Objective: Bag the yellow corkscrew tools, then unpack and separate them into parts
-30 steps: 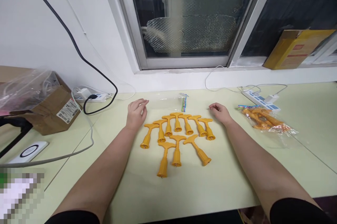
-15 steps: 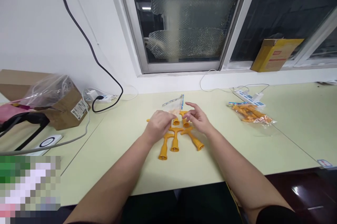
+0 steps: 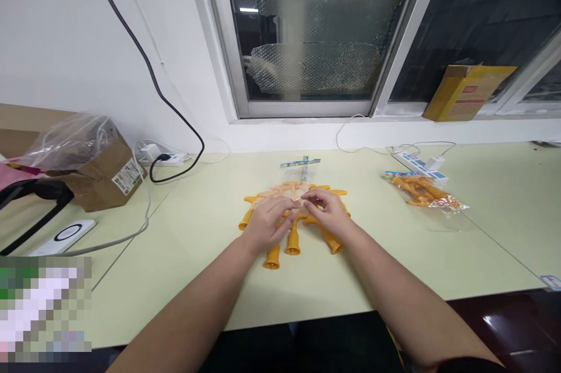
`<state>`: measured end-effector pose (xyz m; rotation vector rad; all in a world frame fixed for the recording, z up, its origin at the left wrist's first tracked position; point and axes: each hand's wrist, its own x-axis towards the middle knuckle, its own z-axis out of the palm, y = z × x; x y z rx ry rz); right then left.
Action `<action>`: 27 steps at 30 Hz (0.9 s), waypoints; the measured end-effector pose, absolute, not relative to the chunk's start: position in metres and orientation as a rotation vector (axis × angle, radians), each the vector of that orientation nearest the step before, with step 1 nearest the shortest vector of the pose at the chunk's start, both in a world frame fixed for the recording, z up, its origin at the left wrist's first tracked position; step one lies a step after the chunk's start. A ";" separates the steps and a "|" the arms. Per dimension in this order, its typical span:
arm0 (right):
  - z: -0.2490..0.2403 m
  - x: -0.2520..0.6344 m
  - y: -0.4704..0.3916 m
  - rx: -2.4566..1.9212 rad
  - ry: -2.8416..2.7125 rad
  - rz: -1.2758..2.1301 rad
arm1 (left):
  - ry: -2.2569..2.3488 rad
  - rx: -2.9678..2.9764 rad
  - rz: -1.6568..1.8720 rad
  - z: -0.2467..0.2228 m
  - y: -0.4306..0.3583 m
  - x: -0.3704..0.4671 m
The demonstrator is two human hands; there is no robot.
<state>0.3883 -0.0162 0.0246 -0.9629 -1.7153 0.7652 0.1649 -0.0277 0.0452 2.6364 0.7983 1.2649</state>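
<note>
clear bag (image 3: 298,174) ahead, pinched by left hand (image 3: 268,222), right hand (image 3: 329,210)

The hands (image 3: 268,221) (image 3: 328,210) have come together, pinching a clear bag (image 3: 294,178).

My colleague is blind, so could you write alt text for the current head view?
A person's left hand and right hand, close together above yellow T-handled pieces on a pale table, seem to pinch clear plastic. A clear bag of orange pieces lies to the right.

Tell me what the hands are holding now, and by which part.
The left hand and right hand appear to pinch a clear bag by its near end, opposite its coloured strip.
</note>
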 end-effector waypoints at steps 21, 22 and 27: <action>0.024 0.395 -0.014 -0.929 -1.418 1.104 | 1.408 2.548 0.994 0.036 -0.003 0.141; 0.023 0.396 -0.012 -0.938 -1.428 1.063 | 1.400 2.531 1.034 0.036 -0.002 0.140; 0.021 0.400 -0.008 -1.044 -1.529 0.639 | 1.307 2.443 1.210 0.037 -0.003 0.142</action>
